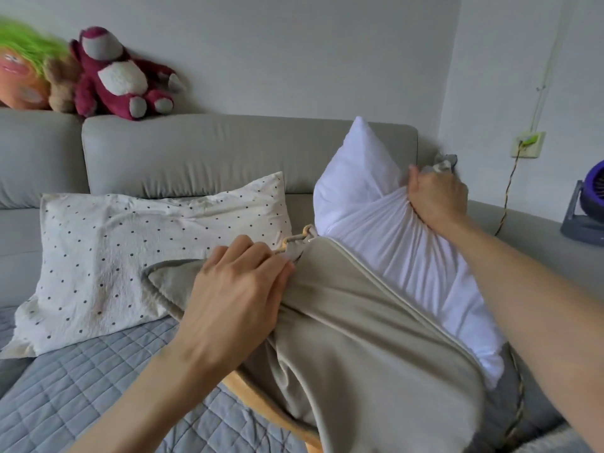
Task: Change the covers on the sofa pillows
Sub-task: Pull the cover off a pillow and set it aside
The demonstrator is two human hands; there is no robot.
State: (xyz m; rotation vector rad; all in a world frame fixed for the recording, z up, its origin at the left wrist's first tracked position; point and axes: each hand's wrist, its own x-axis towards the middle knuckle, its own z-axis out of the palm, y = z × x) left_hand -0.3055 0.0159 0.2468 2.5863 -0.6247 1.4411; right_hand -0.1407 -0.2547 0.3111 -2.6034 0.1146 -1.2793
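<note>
Stripping beige cover (353,322) half off white pillow insert (376,204): left hand (235,289) pinches cover edge, right hand (438,197) grips insert; dotted pillow (130,253) at sofa (228,152) backrest untouched.

cover (376,322): beige matt cloth | insert (366,197): smooth white cloth | pillow (130,256): crinkled dotted cotton | sofa (212,152): grey woven fabric | mat (98,387): quilted cloth

2 bare forearms and hands (235,289), no sleeves.

On a grey sofa (209,152), the left hand (235,289) grips a beige cover (359,328); the right hand (438,197) bunches the white pillow (369,197).
</note>
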